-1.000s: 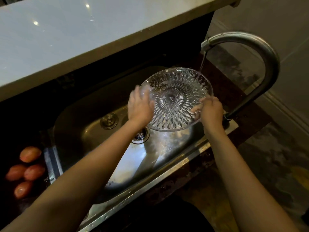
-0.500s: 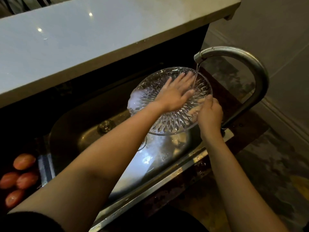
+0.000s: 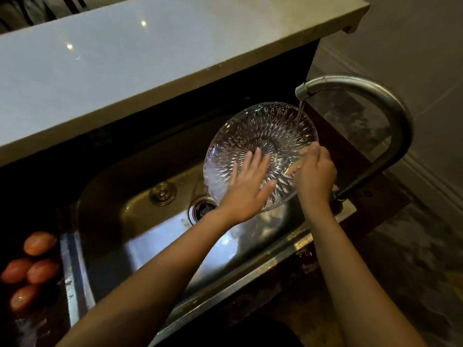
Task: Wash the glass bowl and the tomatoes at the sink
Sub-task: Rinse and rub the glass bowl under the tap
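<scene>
The bowl (image 3: 263, 136) sits tilted over the sink (image 3: 150, 221) under the running tap (image 3: 375, 93): your right hand (image 3: 315, 174) pinches its rim, so hold firm on wet glass while your left hand (image 3: 248, 189), fingers spread flat inside, rubs every groove.
</scene>
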{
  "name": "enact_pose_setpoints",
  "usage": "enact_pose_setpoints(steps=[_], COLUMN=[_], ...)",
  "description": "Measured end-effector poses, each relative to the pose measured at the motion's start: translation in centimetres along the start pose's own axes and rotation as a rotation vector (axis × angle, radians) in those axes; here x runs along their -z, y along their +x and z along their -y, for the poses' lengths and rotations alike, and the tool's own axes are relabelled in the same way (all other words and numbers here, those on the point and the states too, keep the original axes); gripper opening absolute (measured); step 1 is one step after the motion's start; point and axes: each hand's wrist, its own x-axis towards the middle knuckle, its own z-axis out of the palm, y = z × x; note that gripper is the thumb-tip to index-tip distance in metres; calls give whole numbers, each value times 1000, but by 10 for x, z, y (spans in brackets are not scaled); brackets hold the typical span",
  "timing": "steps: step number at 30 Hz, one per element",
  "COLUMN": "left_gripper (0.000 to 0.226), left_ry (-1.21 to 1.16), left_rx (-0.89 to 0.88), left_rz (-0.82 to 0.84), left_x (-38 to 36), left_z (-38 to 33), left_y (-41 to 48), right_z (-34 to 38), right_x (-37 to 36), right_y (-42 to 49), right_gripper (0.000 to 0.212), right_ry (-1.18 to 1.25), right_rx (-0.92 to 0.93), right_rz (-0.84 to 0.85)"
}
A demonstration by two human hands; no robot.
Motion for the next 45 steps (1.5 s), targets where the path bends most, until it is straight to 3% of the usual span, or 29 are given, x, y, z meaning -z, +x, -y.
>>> enact_pose_setpoints(steps=[6,10,15,20,24,30,36,43,45], left_gripper=[54,54,58,57,59,60,60,62,62], left_ry=[89,132,216,272,318,54,83,210,239], left_rx=[-160,-94,-147,84,166,-10,-68,-143,-85], left_rz=[19,-107,-99,-113,-88,32,81,-107,-153], left_x=[20,34,46,69,58,3,16,33,42], left_z=[-31,-43,-30,26,48,-3,-23,-37,-22], left_y=[31,68,87,80,34,-8,29,79,83], right_z=[3,5,6,7,3,-4,3,-2,-4], right_x=[1,-9,-12,-1,3,-7,10,0,1], right_y=[5,-6,-6,1,1,-3,15,-3,-4], right_gripper=[37,38,32,36,31,33,35,34,36], right_ry=[66,79,119,197,164,58,108,111,142], right_rx=[-48,-7,-22,-86,-25,26,-15,-12,-54], right_rz=[-16,-5,-34,-97,-82,-58,-120,6,9])
